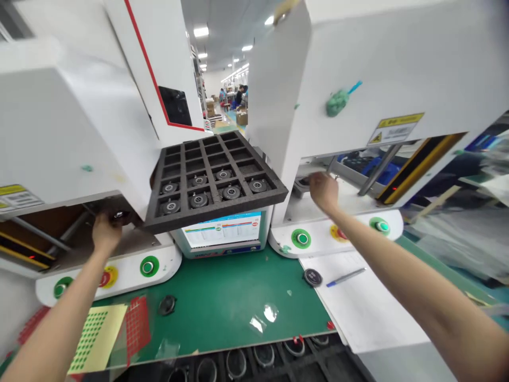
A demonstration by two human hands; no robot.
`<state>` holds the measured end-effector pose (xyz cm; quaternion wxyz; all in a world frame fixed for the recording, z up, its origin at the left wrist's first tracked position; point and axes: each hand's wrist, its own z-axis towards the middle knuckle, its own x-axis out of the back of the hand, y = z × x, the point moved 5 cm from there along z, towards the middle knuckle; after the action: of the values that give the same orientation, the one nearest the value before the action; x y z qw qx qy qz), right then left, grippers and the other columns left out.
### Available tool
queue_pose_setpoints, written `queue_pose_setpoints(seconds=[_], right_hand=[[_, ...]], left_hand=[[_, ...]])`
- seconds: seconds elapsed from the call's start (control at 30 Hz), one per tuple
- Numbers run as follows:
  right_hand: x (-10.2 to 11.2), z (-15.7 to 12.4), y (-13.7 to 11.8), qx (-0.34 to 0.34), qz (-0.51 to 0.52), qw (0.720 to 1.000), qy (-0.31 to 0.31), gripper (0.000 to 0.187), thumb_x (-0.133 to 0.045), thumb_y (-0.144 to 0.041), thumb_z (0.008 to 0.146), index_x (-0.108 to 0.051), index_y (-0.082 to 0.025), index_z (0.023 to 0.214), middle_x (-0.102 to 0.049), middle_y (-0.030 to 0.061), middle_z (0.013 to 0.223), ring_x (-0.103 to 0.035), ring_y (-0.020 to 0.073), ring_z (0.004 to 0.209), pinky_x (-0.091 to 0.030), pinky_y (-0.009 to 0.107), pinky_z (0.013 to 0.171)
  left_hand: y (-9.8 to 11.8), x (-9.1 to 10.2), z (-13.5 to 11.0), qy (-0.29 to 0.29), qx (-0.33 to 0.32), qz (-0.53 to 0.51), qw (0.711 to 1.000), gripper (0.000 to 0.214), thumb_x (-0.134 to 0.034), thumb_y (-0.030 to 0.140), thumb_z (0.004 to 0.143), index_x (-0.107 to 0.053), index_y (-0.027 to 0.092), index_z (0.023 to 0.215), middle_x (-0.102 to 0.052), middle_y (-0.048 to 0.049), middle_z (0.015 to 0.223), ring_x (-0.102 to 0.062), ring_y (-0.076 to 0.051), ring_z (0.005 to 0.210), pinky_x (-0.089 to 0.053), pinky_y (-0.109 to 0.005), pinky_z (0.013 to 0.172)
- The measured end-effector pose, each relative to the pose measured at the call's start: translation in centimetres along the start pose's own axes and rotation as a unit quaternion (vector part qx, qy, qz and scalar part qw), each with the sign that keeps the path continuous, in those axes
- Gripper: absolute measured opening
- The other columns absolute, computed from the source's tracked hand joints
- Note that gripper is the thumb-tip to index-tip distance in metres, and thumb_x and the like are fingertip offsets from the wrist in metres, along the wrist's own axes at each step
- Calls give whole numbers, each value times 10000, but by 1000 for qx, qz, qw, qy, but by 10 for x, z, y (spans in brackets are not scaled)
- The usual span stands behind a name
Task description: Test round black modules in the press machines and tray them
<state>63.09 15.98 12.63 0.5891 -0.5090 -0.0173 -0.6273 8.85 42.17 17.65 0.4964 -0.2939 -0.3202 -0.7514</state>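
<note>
My left hand [106, 233] reaches into the opening of the left white machine [91, 132]. Its fingers are closed at the edge of a dark round watch body [122, 215], which shows a small bright glint. Inside the right white machine [358, 63], my right hand [324, 191] is curled, fingers pressed together, beside a dark fixture [301, 185]; whatever it grips is hidden. Between the machines, a black foam tray [214, 207] tilts toward me with several round watch bodies [199, 199] in its near compartments.
A screen [225, 231] stands below the tray. Green buttons [301, 239] line both machine bases. On the green table [222, 292] lie one watch body [167, 305], another [313, 277] by a pen [345, 277] and papers [369, 307], and sticker sheets [93, 334]. A second foam tray [334, 361] is nearest me.
</note>
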Motion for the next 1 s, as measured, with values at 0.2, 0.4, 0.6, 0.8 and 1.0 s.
queue_pose_setpoints(seconds=[0.2, 0.4, 0.6, 0.8, 1.0], right_hand=[[-110, -175, -100, 6, 47, 980, -195, 261, -589, -368, 942, -641, -161, 1093, -660, 45, 1105, -661, 203, 933, -577, 358, 784], [-168, -205, -138, -46, 28, 947, -318, 277, -578, -351, 951, -612, -178, 1164, -642, 72, 1173, -653, 198, 982, -565, 393, 842], [-160, -203, -141, -69, -14, 938, -341, 291, -579, -347, 950, -602, -184, 1190, -625, 82, 1217, -640, 209, 1028, -553, 415, 876], [-134, -205, -168, -60, 29, 940, -335, 306, -586, -343, 947, -592, -178, 1205, -619, 88, 1225, -639, 211, 1032, -553, 422, 877], [-73, -240, -204, 2, 156, 936, -316, 246, -574, -355, 954, -633, -157, 1089, -670, 53, 1061, -663, 169, 885, -570, 359, 786]], left_hand=[[18, 22, -160, -40, -60, -120, 990, 192, -426, 190, 858, -611, 178, 908, -707, -94, 940, -673, -248, 922, -546, -395, 872], [24, 8, -246, -207, -108, -158, 960, 233, -537, 217, 820, -664, 207, 1014, -680, -105, 1175, -621, -277, 1139, -494, -434, 1010], [20, -8, -245, -283, -55, -195, 937, 321, -621, 275, 885, -607, 168, 1187, -596, -121, 1288, -545, -286, 1227, -424, -530, 1053], [34, -1, -229, -321, 17, -283, 904, 286, -604, 329, 924, -619, 156, 1151, -623, -95, 1212, -612, -235, 1088, -512, -470, 941], [51, 36, -225, -303, 163, -437, 831, 302, -598, 339, 929, -609, 150, 1165, -637, -95, 1185, -638, -221, 1037, -544, -443, 893]])
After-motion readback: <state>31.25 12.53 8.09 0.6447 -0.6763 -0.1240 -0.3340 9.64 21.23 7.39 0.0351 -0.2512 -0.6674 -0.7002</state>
